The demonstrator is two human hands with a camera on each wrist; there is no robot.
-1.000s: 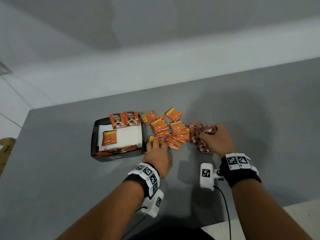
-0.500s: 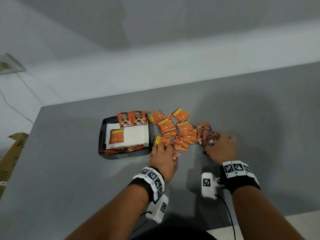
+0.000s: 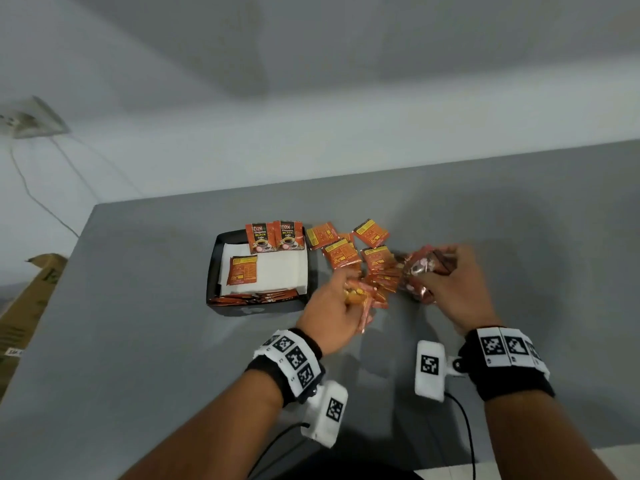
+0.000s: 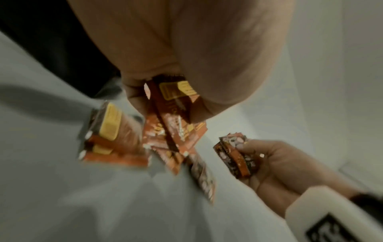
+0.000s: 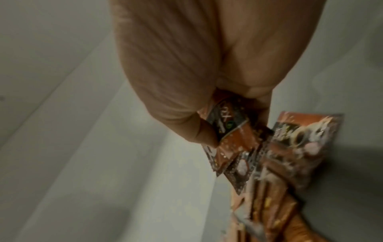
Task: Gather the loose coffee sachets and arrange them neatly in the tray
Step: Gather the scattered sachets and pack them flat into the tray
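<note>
On the grey worktop [image 3: 138,323], both hands' fingers clutched orange foil coffee sachets: left hand [image 3: 332,313], right hand [image 3: 450,289]; upright sachets in the black tray [image 3: 213,271] read "D2X BLACK".

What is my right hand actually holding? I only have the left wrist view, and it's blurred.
Observer: The right hand grips a bunch of sachets, lifted off the table, as the head view shows.
Operator: And the tray, where is it? I can't see it at all.
Observer: The black tray sits left of the loose pile, lined with white paper.
Operator: Anything in it yet?
Observer: Yes: two sachets lean upright at its far wall, one lies flat on the paper, and a row stands along the near wall.
</note>
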